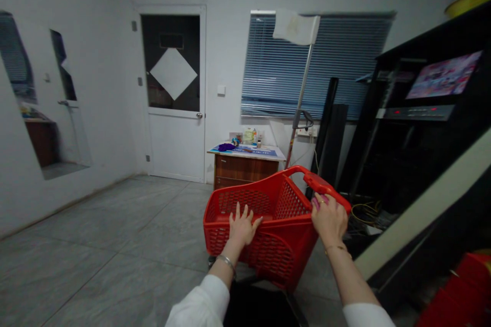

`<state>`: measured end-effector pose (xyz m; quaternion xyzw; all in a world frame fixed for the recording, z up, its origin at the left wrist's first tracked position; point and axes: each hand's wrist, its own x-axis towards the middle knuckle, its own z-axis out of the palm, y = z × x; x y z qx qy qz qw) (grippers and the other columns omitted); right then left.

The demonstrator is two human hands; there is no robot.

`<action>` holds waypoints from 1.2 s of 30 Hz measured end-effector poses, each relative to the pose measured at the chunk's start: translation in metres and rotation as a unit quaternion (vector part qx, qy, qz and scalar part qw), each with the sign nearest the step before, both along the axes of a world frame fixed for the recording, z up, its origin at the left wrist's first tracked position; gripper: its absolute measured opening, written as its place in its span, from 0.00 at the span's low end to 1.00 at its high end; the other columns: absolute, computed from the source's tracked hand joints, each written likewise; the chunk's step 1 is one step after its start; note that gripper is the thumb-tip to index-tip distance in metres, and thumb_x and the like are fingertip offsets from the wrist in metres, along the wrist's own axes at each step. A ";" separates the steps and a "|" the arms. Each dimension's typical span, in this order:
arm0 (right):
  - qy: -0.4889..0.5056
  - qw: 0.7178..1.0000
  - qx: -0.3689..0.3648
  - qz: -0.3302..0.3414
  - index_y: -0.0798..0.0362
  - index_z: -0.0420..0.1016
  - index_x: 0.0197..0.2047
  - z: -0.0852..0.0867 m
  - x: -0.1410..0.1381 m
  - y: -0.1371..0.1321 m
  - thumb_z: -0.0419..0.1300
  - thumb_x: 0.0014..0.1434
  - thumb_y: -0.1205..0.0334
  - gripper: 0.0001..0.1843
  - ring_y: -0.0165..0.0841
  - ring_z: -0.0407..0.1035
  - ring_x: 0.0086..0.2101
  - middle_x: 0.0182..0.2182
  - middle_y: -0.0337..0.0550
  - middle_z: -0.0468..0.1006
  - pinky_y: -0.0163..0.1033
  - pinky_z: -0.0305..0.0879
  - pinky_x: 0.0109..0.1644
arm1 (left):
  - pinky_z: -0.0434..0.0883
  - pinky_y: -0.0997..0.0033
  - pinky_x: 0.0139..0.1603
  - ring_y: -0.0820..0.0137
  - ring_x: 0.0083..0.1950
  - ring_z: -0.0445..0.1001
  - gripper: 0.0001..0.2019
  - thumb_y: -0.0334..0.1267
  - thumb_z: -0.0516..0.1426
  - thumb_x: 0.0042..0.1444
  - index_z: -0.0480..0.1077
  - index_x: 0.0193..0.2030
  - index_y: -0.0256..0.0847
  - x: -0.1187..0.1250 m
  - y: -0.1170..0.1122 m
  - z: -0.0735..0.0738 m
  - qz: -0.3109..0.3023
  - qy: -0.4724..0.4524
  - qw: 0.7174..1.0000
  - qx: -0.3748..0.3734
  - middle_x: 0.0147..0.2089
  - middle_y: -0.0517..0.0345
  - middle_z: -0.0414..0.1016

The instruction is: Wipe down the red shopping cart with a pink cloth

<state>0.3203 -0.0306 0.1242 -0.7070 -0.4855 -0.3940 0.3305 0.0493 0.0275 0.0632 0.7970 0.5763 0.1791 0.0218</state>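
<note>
A red plastic shopping cart with lattice sides stands in front of me, its basket showing nothing inside that I can make out. My left hand is at the near rim of the basket, fingers spread, with nothing in it. Beside the cart's handle, my right hand is closed on a small pink thing, perhaps a cloth, mostly hidden under the fingers. That hand rests against the handle end of the cart.
Behind the cart is a wooden cabinet with bottles and a purple cloth on top. A pole with a white flag leans near the blinds. At right stands a black rack with a screen; a white door is at back left.
</note>
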 end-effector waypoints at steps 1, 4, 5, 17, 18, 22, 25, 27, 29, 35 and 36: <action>-0.004 1.000 0.006 0.004 0.51 0.80 0.51 -0.001 0.003 0.001 0.54 0.65 0.57 0.17 0.38 0.63 0.41 0.50 0.50 0.75 0.44 0.56 0.47 | 0.49 0.38 0.71 0.49 0.77 0.36 0.36 0.63 0.33 0.65 0.63 0.68 0.48 0.001 0.000 0.001 -0.003 0.000 1.000 -0.001 0.76 0.55 0.51; -0.024 0.999 0.012 0.024 0.50 0.80 0.51 -0.008 0.005 0.005 0.54 0.64 0.57 0.17 0.38 0.62 0.42 0.50 0.50 0.74 0.44 0.56 0.49 | 0.47 0.38 0.72 0.49 0.77 0.36 0.34 0.61 0.34 0.66 0.60 0.70 0.50 -0.006 0.003 0.003 -0.018 0.019 0.999 -0.018 0.76 0.54 0.50; -0.028 0.999 0.015 0.029 0.51 0.79 0.51 -0.009 0.005 0.007 0.54 0.64 0.57 0.17 0.38 0.62 0.42 0.50 0.50 0.74 0.44 0.56 0.50 | 0.46 0.37 0.72 0.50 0.77 0.36 0.33 0.60 0.34 0.67 0.59 0.71 0.51 -0.011 0.005 0.004 -0.025 0.029 0.999 -0.024 0.76 0.54 0.49; -0.043 0.993 -0.027 0.104 0.49 0.78 0.53 -0.043 -0.082 0.018 0.54 0.64 0.60 0.17 0.41 0.61 0.47 0.50 0.49 0.75 0.46 0.55 0.54 | 0.43 0.34 0.71 0.51 0.77 0.33 0.37 0.69 0.35 0.61 0.56 0.71 0.57 -0.044 0.012 -0.004 0.008 0.026 0.999 -0.032 0.77 0.57 0.46; -0.048 0.992 -0.036 0.115 0.48 0.77 0.53 -0.046 -0.090 0.019 0.54 0.64 0.60 0.17 0.41 0.61 0.48 0.51 0.49 0.75 0.46 0.55 0.55 | 0.42 0.34 0.72 0.51 0.77 0.32 0.38 0.69 0.35 0.61 0.57 0.71 0.57 -0.043 0.012 -0.004 0.009 0.023 0.999 -0.031 0.77 0.57 0.46; -0.080 0.985 -0.064 0.138 0.47 0.77 0.55 -0.040 -0.076 0.015 0.53 0.65 0.60 0.18 0.39 0.63 0.48 0.51 0.48 0.76 0.45 0.54 0.56 | 0.43 0.36 0.72 0.52 0.77 0.32 0.38 0.70 0.35 0.60 0.58 0.70 0.57 -0.044 0.010 -0.003 0.010 0.014 0.999 -0.030 0.77 0.57 0.44; -0.068 0.991 -0.048 0.103 0.49 0.78 0.53 -0.020 -0.025 0.011 0.53 0.65 0.59 0.18 0.39 0.63 0.44 0.50 0.50 0.75 0.45 0.57 0.52 | 0.43 0.37 0.72 0.52 0.77 0.32 0.38 0.70 0.35 0.61 0.59 0.70 0.57 -0.044 0.010 -0.004 0.006 0.008 1.000 -0.025 0.77 0.57 0.44; -0.027 0.998 -0.011 0.063 0.51 0.78 0.52 -0.008 0.008 0.011 0.53 0.65 0.57 0.18 0.39 0.63 0.43 0.50 0.51 0.75 0.45 0.58 0.49 | 0.42 0.37 0.72 0.52 0.77 0.32 0.37 0.69 0.35 0.61 0.59 0.69 0.57 -0.043 0.010 -0.004 0.009 0.005 1.000 -0.020 0.77 0.57 0.44; 0.007 0.999 0.023 0.042 0.53 0.78 0.52 -0.004 0.025 0.012 0.52 0.65 0.56 0.19 0.40 0.63 0.44 0.51 0.52 0.74 0.45 0.58 0.47 | 0.42 0.36 0.72 0.51 0.77 0.32 0.37 0.69 0.35 0.61 0.59 0.70 0.58 -0.039 0.009 -0.005 0.013 0.002 1.000 -0.019 0.77 0.58 0.45; -0.023 0.993 -0.027 0.114 0.50 0.78 0.52 -0.040 -0.063 0.018 0.52 0.65 0.59 0.18 0.41 0.62 0.48 0.50 0.50 0.76 0.47 0.58 0.53 | 0.42 0.37 0.72 0.52 0.78 0.33 0.33 0.65 0.34 0.64 0.57 0.70 0.61 -0.030 0.008 -0.007 0.020 0.004 1.000 -0.015 0.77 0.61 0.46; -0.037 0.988 -0.056 0.141 0.48 0.78 0.53 -0.047 -0.083 0.018 0.52 0.65 0.59 0.18 0.42 0.62 0.49 0.51 0.49 0.75 0.47 0.57 0.55 | 0.43 0.37 0.72 0.52 0.78 0.33 0.32 0.64 0.34 0.64 0.57 0.70 0.61 -0.030 0.008 -0.007 0.022 0.008 1.000 -0.015 0.77 0.61 0.46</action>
